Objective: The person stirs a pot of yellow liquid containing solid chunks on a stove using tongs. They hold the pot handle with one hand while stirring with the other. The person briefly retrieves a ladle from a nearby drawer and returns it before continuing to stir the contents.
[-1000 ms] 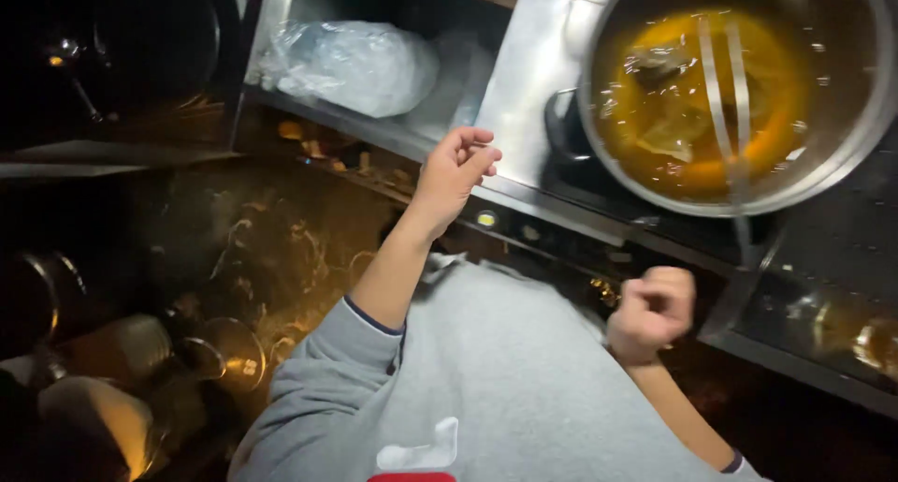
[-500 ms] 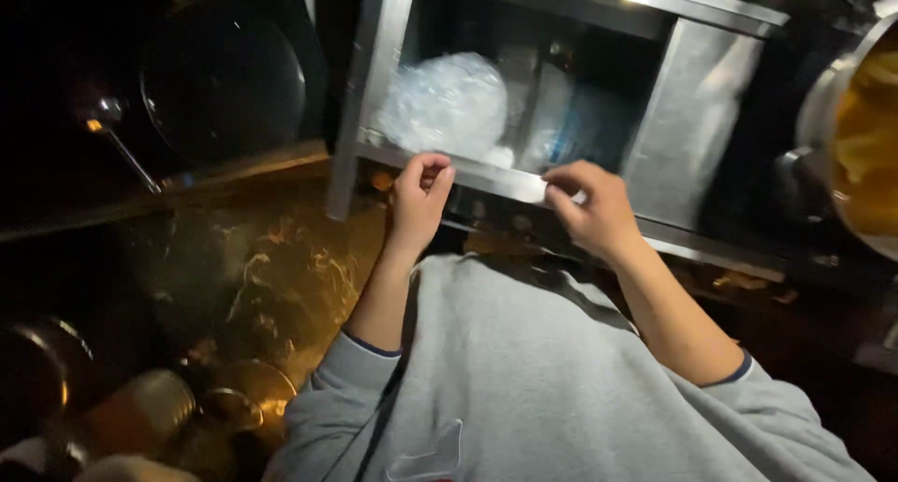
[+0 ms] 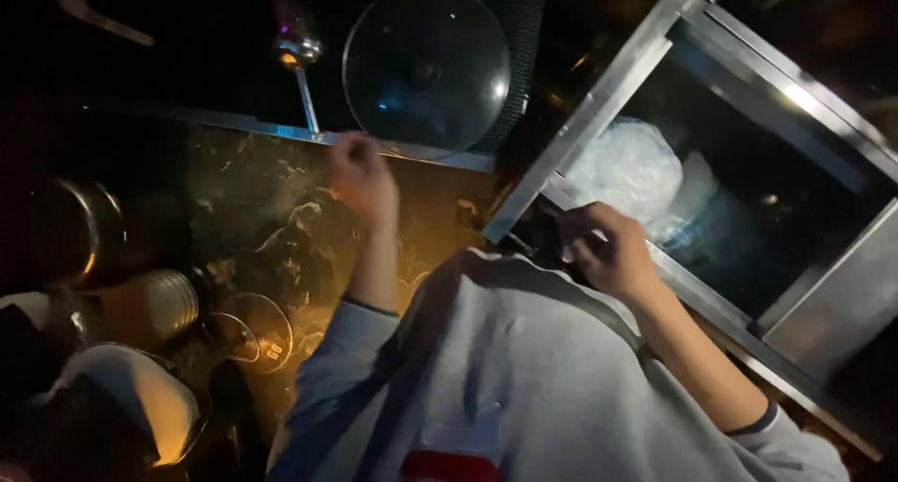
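Observation:
My left hand (image 3: 360, 175) is raised with its fingers curled in, nothing visible in it. It hovers just below a thin metal rail (image 3: 234, 122), close to the handle of a hanging ladle (image 3: 301, 70). My right hand (image 3: 608, 253) is also curled shut and rests at the lower front rail of a steel shelf unit (image 3: 599, 108). Right behind it, inside the shelf, lies a clear crumpled plastic bag (image 3: 631, 168). Grey sleeves cover both of my arms.
A round dark pan (image 3: 426, 65) hangs above the rail. Below the left hand is a dark marbled surface (image 3: 253, 211) lit orange. At the left stand metal pots (image 3: 70, 239), a ribbed cup (image 3: 168, 299), a glass lid (image 3: 253, 328) and a pale bowl (image 3: 140, 398).
My left hand has left the steel shelf's front edge and moved left to the rail by the ladle. The right hand stays at the shelf edge. The pot of orange liquid has left view.

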